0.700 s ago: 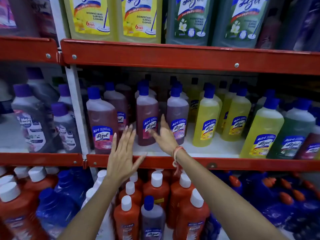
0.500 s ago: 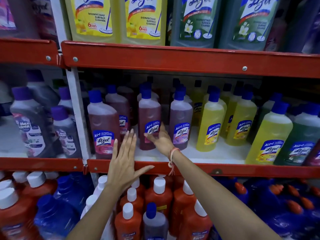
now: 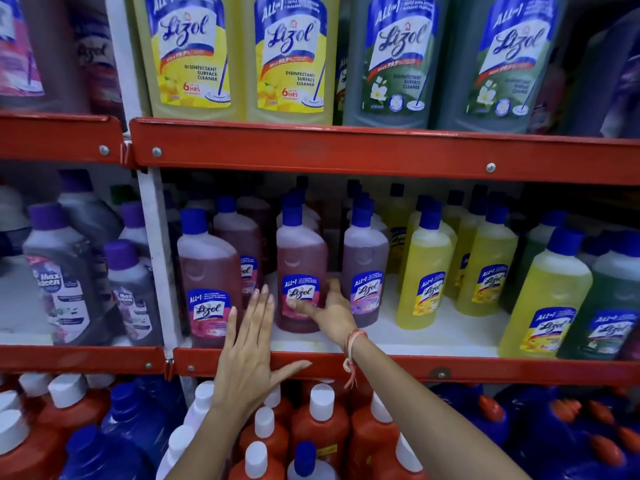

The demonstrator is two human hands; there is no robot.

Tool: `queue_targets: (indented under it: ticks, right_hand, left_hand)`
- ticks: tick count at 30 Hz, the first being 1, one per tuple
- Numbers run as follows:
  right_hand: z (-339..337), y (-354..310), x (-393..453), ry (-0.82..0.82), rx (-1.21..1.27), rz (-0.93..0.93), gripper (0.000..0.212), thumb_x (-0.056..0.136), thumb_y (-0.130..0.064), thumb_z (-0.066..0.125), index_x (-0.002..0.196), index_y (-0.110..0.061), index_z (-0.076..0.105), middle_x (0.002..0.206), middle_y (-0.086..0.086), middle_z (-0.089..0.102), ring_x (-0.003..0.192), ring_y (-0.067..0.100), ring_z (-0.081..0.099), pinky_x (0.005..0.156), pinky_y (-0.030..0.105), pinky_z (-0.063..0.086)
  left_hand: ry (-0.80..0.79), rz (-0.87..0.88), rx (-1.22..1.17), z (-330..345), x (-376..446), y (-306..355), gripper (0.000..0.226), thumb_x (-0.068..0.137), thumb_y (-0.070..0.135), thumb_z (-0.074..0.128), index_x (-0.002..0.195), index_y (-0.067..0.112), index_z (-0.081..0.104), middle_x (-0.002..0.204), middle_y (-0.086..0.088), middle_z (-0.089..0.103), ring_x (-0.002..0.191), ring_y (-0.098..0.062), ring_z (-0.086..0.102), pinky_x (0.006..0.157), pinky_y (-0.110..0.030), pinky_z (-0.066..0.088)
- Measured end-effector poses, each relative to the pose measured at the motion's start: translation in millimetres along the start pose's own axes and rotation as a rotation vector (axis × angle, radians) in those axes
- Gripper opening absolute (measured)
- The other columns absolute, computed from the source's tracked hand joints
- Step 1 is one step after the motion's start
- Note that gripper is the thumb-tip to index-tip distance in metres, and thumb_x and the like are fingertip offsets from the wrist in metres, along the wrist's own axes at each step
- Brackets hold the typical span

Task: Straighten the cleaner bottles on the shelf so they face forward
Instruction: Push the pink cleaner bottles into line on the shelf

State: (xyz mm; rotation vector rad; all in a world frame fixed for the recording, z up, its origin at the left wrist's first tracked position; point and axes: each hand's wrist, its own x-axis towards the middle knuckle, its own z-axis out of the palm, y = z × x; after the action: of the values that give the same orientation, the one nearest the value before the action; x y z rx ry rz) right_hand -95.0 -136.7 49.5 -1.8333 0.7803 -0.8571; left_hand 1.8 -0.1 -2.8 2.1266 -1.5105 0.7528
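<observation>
Between open hands (image 3: 294, 327), pink bottle (image 3: 300, 271) faces forward.

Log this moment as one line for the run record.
stage: reaching | right hand: open, thumb on middle pink bottle label | left hand: open, flat, beside left pink bottle | shelf: bottles upright

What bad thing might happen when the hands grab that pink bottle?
The right hand reaches the base of the middle pink bottle, which stands close to other bottles behind it; a hard twist might knock those over. The left hand hovers by the front pink bottle near the shelf edge, which could fall off.
</observation>
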Motion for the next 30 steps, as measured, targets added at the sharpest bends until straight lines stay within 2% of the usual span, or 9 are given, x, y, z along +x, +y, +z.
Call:
queue_targets:
  ticks: [3,7,11,15,21,23,25,26,30]
  right_hand:
    - [-5.3,-1.0,-10.9,-0.035,-0.016,-0.019,0.069,0.067,-0.035,0.082,0.118,-0.009,0.044,0.102,0.001,0.064,0.088,0.014,0.062,0.082,0.026,0.051]
    - [-10.5,1.9,-25.1,-0.072,-0.049,-0.031,0.067,0.066,-0.042,0.079,0.119,-0.011,0.051,0.110,0.005,0.069,0.092,0.013,0.065,0.076,0.019,0.051]
    - [-14.8,4.6,-35.2,-0.086,-0.064,-0.040,0.067,0.066,-0.046,0.078,0.119,-0.014,0.053,0.113,0.005,0.069,0.099,0.015,0.066,0.085,0.027,0.055]
    - [-16.8,4.3,-42.9,-0.075,-0.086,-0.045,0.071,0.064,-0.050,0.078,0.120,-0.015,0.052,0.114,0.004,0.069,0.100,0.015,0.066,0.088,0.030,0.055]
    - [-22.4,0.5,-52.7,-0.090,-0.083,-0.059,0.068,0.067,-0.046,0.077,0.121,-0.014,0.051,0.114,0.003,0.068,0.098,0.013,0.065,0.081,0.019,0.051]
    - [-27.9,1.5,-54.7,-0.102,-0.054,-0.076,0.068,0.066,-0.044,0.079,0.121,-0.015,0.052,0.115,0.002,0.068,0.098,0.011,0.065,0.085,0.023,0.054]
    - [-39.3,4.7,-56.5,-0.043,0.002,-0.112,0.068,0.064,-0.045,0.081,0.120,-0.017,0.053,0.117,0.000,0.067,0.104,0.011,0.064,0.092,0.032,0.054]
    - [-46.9,6.2,-57.4,0.023,0.019,-0.139,0.066,0.064,-0.046,0.080,0.119,-0.019,0.054,0.117,-0.001,0.064,0.107,0.011,0.062,0.092,0.031,0.053]
    - [-76.9,9.7,-54.1,0.333,-0.068,-0.232,0.064,0.073,-0.044,0.073,0.126,-0.019,0.048,0.124,0.001,0.051,0.110,0.009,0.052,0.082,0.007,0.043]
  left_hand:
    - [-0.006,-0.019,-0.008,1.8,-2.6,2.0,0.107,0.077,0.080,0.036,0.148,0.001,0.021,0.158,-0.015,0.021,0.147,-0.025,0.018,0.121,-0.043,0.004]
    - [-0.002,-0.076,-0.010,8.0,-11.5,7.1,0.100,0.082,0.076,0.031,0.146,0.000,0.025,0.156,-0.017,0.025,0.145,-0.027,0.023,0.120,-0.045,0.011]
    - [-0.020,-0.101,-0.004,11.5,-19.7,6.4,0.092,0.085,0.072,0.032,0.140,-0.002,0.038,0.148,-0.019,0.042,0.137,-0.028,0.039,0.119,-0.044,0.013]
    - [-0.073,-0.109,0.022,12.1,-20.7,3.4,0.089,0.086,0.071,0.030,0.134,-0.002,0.046,0.136,-0.020,0.055,0.128,-0.031,0.051,0.118,-0.042,0.013]
    - [-0.123,-0.129,0.034,9.0,-21.7,3.8,0.087,0.087,0.070,0.028,0.132,-0.001,0.049,0.132,-0.019,0.058,0.125,-0.031,0.054,0.118,-0.040,0.010]
    - [-0.134,-0.128,0.037,7.9,-21.7,3.8,0.087,0.087,0.070,0.027,0.132,-0.001,0.049,0.132,-0.019,0.058,0.125,-0.031,0.054,0.118,-0.039,0.009]
    - [-0.133,-0.128,0.035,8.0,-21.7,3.5,0.088,0.087,0.070,0.027,0.133,-0.001,0.048,0.134,-0.019,0.057,0.126,-0.030,0.053,0.118,-0.039,0.008]
    - [-0.132,-0.131,0.033,7.9,-21.5,3.4,0.088,0.086,0.071,0.027,0.134,-0.001,0.047,0.135,-0.019,0.056,0.127,-0.030,0.052,0.119,-0.038,0.007]
    - [-0.153,-0.151,0.018,7.7,-20.3,4.1,0.089,0.085,0.073,0.026,0.133,0.000,0.048,0.135,-0.017,0.057,0.127,-0.029,0.053,0.118,-0.037,0.005]
